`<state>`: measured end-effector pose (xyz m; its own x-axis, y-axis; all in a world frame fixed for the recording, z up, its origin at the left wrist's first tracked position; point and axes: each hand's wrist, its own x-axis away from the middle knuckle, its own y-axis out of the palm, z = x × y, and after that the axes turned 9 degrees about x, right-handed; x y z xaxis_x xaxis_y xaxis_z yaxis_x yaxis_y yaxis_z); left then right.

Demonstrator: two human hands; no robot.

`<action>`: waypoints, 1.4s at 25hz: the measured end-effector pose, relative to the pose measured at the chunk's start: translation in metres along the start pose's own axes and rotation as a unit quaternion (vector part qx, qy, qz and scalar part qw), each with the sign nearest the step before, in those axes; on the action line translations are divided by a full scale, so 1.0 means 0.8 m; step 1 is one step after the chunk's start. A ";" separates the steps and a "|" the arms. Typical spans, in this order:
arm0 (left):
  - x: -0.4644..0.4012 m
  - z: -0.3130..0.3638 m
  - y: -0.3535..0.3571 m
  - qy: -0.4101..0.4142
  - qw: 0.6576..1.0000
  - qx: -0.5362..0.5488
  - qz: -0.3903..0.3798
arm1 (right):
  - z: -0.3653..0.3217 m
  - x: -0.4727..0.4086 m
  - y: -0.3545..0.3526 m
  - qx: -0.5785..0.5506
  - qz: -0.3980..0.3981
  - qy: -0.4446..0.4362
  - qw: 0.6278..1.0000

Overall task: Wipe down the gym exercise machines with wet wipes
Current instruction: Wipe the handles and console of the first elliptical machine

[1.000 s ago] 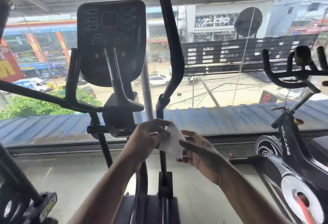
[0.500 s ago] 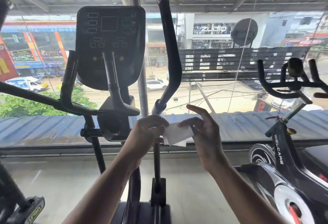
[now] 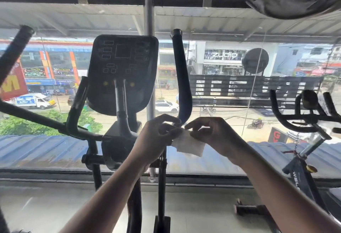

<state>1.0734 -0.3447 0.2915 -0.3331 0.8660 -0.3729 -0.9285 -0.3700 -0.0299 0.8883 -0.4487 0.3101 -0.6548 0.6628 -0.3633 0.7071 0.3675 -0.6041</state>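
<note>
A black elliptical machine stands straight ahead, with its console (image 3: 122,72) at eye level and a tall right handle bar (image 3: 181,77) rising beside it. A white wet wipe (image 3: 190,145) hangs between my hands, just below the bend of that bar. My left hand (image 3: 156,136) pinches the wipe's left top edge with curled fingers. My right hand (image 3: 212,133) pinches its right top edge with thumb and fingertips. The wipe is partly folded, and its lower part hangs free.
A black spin bike (image 3: 304,114) stands at the right with its handlebars raised. The elliptical's left handle bar (image 3: 14,55) slants up at the far left. A wide glass window (image 3: 230,94) spans the wall behind, above a grey floor (image 3: 46,205).
My view has tilted upward, so the machines sit lower in frame. Both hands rose with the wipe toward the right handle bar, and my right hand's fingers have closed onto the wipe's edge.
</note>
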 end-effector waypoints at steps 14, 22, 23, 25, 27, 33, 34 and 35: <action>-0.168 0.019 0.056 0.108 0.990 -0.076 0.054 | -0.116 -0.285 -0.189 0.373 0.278 -0.325 0.823; -0.244 0.037 0.068 0.035 0.993 0.071 0.089 | -0.132 -0.381 -0.169 0.454 0.215 -0.395 0.769; -0.245 0.034 0.069 0.038 0.992 0.079 0.094 | -0.124 -0.386 -0.160 0.462 0.202 -0.404 0.763; -0.245 0.029 0.068 0.047 0.990 0.095 0.094 | -0.111 -0.390 -0.144 0.461 0.150 -0.413 0.771; -0.239 0.024 0.067 0.050 0.989 0.116 0.073 | -0.110 -0.395 -0.143 0.442 0.108 -0.392 0.800; -0.202 0.005 0.064 0.031 0.986 0.166 0.012 | -0.111 -0.383 -0.140 0.476 0.064 -0.372 0.794; -0.193 -0.001 0.063 0.029 0.986 0.166 -0.010 | -0.108 -0.376 -0.139 0.486 0.054 -0.383 0.784; -0.184 -0.007 0.062 0.029 0.986 0.164 -0.030 | -0.108 -0.368 -0.141 0.490 0.040 -0.389 0.779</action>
<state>1.0775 -0.4925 0.3397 -0.2754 0.8589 -0.4318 -0.9524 -0.1828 0.2439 1.0243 -0.6292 0.5464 -0.8522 -0.0788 -0.5173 0.4607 -0.5819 -0.6702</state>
